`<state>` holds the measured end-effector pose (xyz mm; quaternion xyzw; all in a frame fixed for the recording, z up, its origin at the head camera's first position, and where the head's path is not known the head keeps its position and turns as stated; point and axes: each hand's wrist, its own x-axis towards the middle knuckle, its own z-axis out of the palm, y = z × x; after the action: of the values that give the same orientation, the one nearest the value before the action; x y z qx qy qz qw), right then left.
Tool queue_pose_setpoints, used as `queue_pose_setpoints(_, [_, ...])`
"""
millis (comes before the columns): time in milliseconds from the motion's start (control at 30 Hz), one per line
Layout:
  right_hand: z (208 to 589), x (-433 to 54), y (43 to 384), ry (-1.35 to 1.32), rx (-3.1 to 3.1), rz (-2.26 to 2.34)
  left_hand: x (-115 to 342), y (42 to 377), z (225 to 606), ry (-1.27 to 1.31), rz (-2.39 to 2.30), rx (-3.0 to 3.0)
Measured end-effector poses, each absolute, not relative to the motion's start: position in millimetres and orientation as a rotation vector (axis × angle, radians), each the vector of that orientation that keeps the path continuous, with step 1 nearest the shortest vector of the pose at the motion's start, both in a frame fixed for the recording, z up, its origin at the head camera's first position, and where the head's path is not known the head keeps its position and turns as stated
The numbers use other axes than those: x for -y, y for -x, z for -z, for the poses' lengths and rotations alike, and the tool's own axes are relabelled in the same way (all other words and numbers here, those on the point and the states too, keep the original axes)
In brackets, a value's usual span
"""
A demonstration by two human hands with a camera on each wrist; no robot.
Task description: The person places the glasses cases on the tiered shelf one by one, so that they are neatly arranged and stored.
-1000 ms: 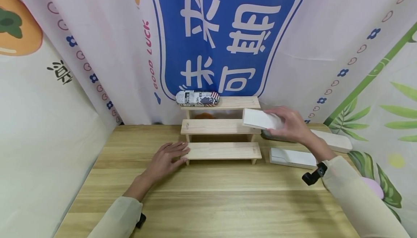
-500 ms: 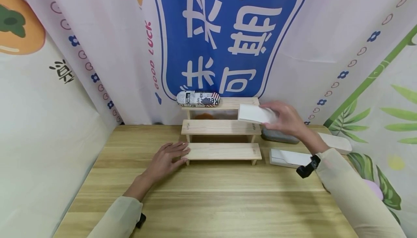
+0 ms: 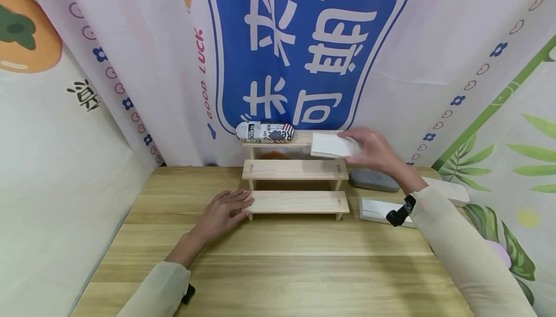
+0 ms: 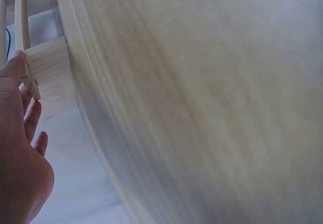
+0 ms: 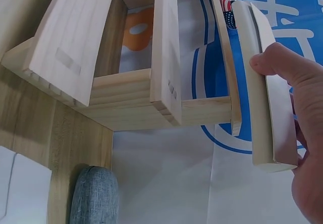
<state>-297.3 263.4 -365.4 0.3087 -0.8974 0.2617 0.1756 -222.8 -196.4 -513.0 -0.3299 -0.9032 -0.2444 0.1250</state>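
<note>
In the head view a three-tier wooden shelf [image 3: 299, 202] stands at the table's back. My left hand [image 3: 221, 213] rests on the left end of its lowest tier, fingers fairly straight; the left wrist view has the fingertips against the plank's end. With my right hand [image 3: 369, 150] I grip a white glasses case [image 3: 332, 144] by its right end, at the right part of the top tier. The right wrist view shows a narrow gap between this case and the top plank, and a loose flap along it. A newsprint-patterned glasses case [image 3: 264, 132] lies on the top tier's left.
Right of the shelf, a grey fabric case [image 3: 373, 180] lies on the wooden table [image 3: 278, 273]. Nearer the front is a white case with a flap [image 3: 382, 211], partly behind my right wrist. Another white case [image 3: 451, 190] lies farther right. A printed curtain [image 3: 391, 100] hangs close behind.
My right hand has carried the white glasses case left and slightly back, from above the middle tier's right end to the top tier. My left hand has stayed on the shelf's lowest tier.
</note>
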Motion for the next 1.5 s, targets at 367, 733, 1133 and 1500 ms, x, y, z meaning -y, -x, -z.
queue_pose_setpoints(367, [363.7,-256.1,313.4,-0.883,2.588,-0.743,197.1,223.7,514.2,0.961,0.704,2.637])
queue_pose_setpoints(733, [365.1,-253.1,326.8,-0.897,2.610,-0.712,196.0,224.4,513.1,0.967,0.712,2.634])
queue_pose_setpoints(1133, [360.6,-250.0,340.1,-0.939,2.620,-0.676,194.7,224.2,512.7,0.990,0.707,2.588])
queue_pose_setpoints(1500, [360.8,-245.0,346.2,-0.884,2.662,-0.752,197.0,225.1,514.9,0.978,0.706,2.622])
